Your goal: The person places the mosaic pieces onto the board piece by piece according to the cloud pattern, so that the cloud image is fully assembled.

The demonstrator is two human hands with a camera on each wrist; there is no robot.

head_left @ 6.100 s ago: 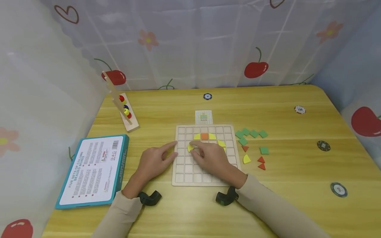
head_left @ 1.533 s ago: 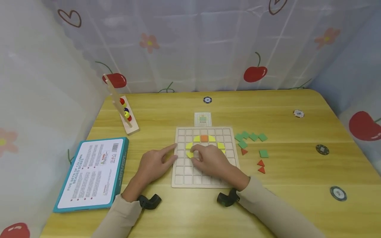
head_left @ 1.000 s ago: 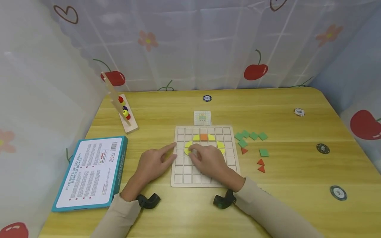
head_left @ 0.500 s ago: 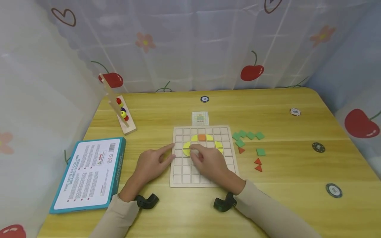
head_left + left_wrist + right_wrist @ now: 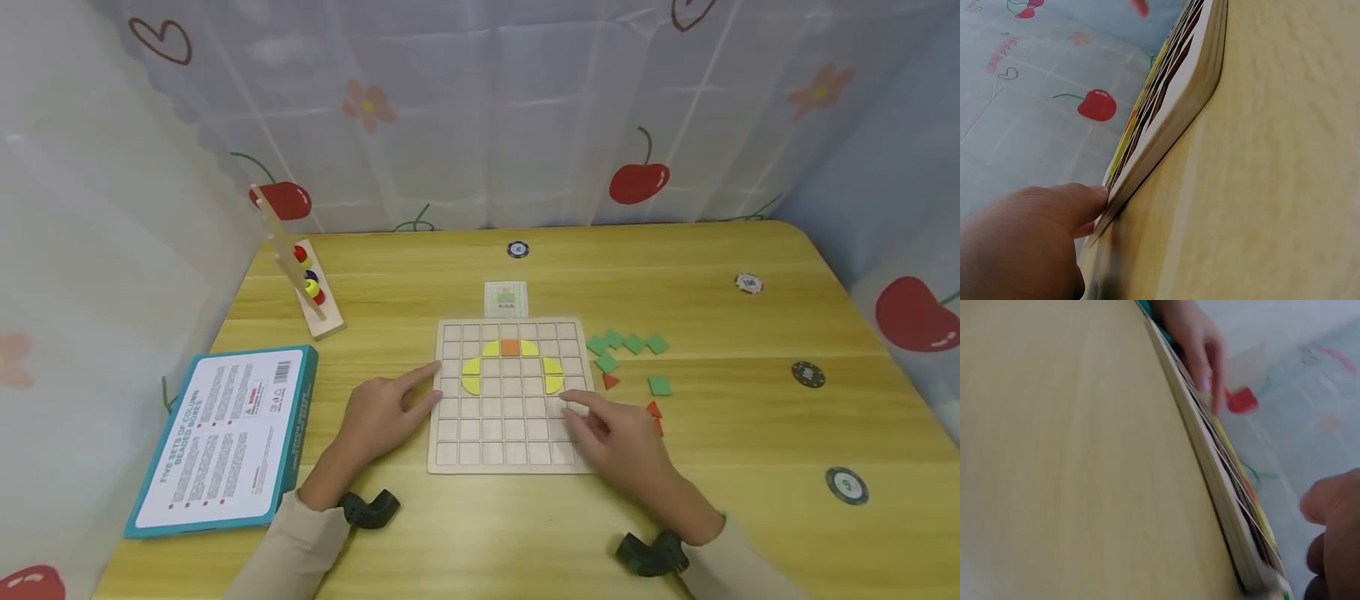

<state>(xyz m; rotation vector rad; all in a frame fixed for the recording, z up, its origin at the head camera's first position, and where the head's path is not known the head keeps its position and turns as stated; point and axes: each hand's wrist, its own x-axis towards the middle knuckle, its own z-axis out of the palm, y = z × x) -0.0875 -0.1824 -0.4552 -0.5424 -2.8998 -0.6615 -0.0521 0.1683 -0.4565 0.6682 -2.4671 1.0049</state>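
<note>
A wooden grid board (image 5: 457,454) lies in the middle of the table. In its upper rows sit an orange square (image 5: 510,347) and several yellow quarter-circle pieces (image 5: 471,377) in a partial ring. My left hand (image 5: 408,392) rests flat on the table, its fingertips touching the board's left edge. In the left wrist view a finger (image 5: 1054,212) touches the board's side (image 5: 1172,106). My right hand (image 5: 592,417) hovers over the board's lower right part with loosely bent fingers, holding nothing. Loose green squares (image 5: 630,343) and red triangles (image 5: 610,381) lie right of the board.
A small pattern card (image 5: 506,298) lies behind the board. A teal box (image 5: 225,437) sits at the left, a wooden bead stand (image 5: 303,275) behind it. Several poker chips (image 5: 807,374) are scattered over the table's right and far side. Curtains enclose the table.
My right hand has let go of the yellow piece at the board's left and moved right to the lower right part. The yellow pieces now lie uncovered. The left hand has stayed put.
</note>
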